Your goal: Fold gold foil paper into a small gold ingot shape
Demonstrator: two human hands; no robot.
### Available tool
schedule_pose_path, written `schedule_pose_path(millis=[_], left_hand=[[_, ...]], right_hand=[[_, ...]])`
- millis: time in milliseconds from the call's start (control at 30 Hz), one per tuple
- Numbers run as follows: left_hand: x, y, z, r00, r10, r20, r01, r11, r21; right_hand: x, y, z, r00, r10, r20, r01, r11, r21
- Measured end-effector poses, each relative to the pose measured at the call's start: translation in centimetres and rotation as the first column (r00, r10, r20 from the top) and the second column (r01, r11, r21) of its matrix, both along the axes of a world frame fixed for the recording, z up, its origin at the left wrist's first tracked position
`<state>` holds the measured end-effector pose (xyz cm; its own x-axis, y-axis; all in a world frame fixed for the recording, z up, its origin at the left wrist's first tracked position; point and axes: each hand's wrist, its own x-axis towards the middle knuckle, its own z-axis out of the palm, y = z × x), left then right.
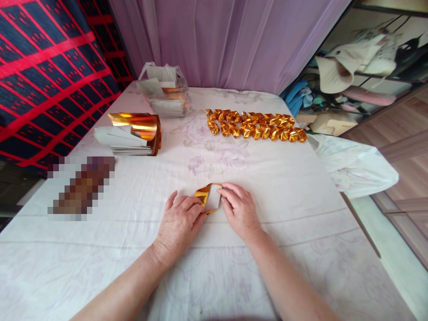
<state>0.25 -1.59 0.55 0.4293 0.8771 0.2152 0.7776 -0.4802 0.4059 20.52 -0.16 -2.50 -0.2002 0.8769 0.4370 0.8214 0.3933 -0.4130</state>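
Observation:
Near the middle of the table, a sheet of gold foil paper (214, 197) lies partly folded, its pale grey back facing up and gold showing at the left flap and along the edges. My left hand (183, 214) grips its left side, thumb and fingers closed on the gold flap. At its right edge, my right hand (239, 207) pinches the paper between thumb and fingertips. Beyond, at the back right, folded gold paper pieces (257, 125) sit in two rows. A stack of gold foil sheets (133, 136) with grey backs lies curled at the left.
A clear plastic bag (165, 91) with more sheets stands at the back left. A pixelated patch (82, 187) covers something at the left. The table wears a pale floral cloth (214, 276). Purple curtain (227, 44) hangs behind; shelves with a white cap (337, 67) stand right.

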Motion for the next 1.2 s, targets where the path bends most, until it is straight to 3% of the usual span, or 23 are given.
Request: schedule_pose_path(millis=[133, 367, 767, 1000, 1200], left_hand=[[-0.6, 0.3, -0.2, 0.999, -0.032, 0.005, 0.032, 0.999, -0.019], [-3.2, 1.7, 0.1, 0.972, -0.234, -0.015, 0.233, 0.971, -0.047], [-3.1, 1.8, -0.2, 0.999, -0.027, -0.027, 0.031, 0.986, 0.162], [-2.9, 1.2, 0.1, 0.995, -0.055, -0.082, 0.064, 0.991, 0.114], [-2.5, 0.9, 0.1, 0.988, -0.083, -0.126, 0.102, 0.984, 0.148]], right_hand=[[0.0, 0.0, 0.1, 0.999, -0.031, -0.013, 0.032, 0.998, 0.046], [0.4, 0.0, -0.2, 1.000, 0.022, -0.011, -0.022, 1.000, 0.020], [-0.6, -1.1, 1.8, 0.957, 0.274, 0.096, -0.280, 0.958, 0.056], [-0.6, -1.0, 1.5, 0.951, 0.300, 0.074, -0.302, 0.953, 0.010], [-0.3, -0.9, 1.4, 0.949, 0.311, 0.058, -0.310, 0.951, -0.012]])
